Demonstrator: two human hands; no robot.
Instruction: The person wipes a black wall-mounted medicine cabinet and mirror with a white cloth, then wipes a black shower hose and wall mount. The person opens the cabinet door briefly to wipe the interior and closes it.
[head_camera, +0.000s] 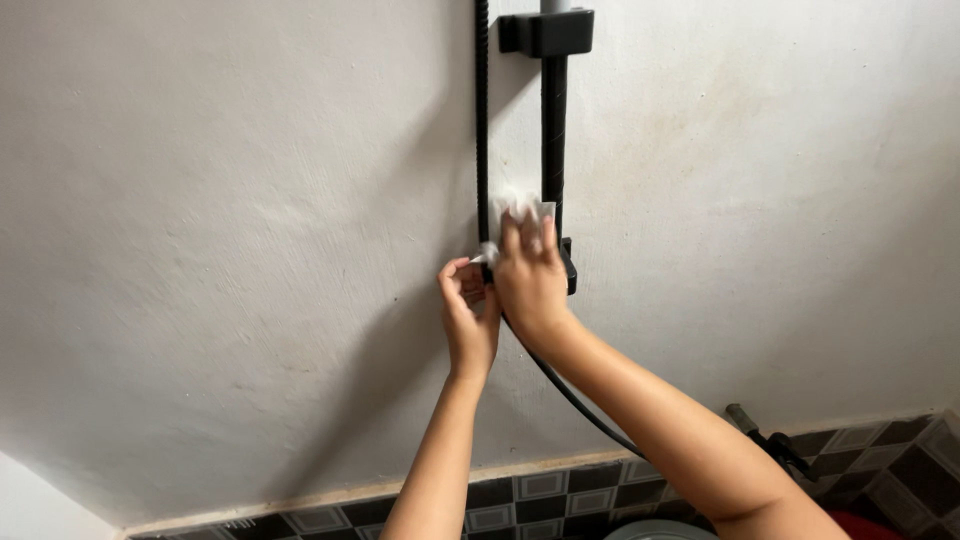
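Note:
A black vertical shower rail (553, 130) is fixed to a white wall by a black upper bracket (546, 32) and a lower bracket (570, 268). A black ribbed hose (482, 110) hangs beside it and curves down to the right. My right hand (530, 280) presses a white tissue (520, 208) flat against the wall between hose and rail. My left hand (468, 310) pinches the tissue's lower left corner beside the hose.
The white wall (220, 230) shows faint stains. Below it runs a band of black and grey patterned tiles (560, 492). A black fitting (775, 450) sits low on the right, with a red object (860, 524) and a grey round rim (660, 530) at the bottom edge.

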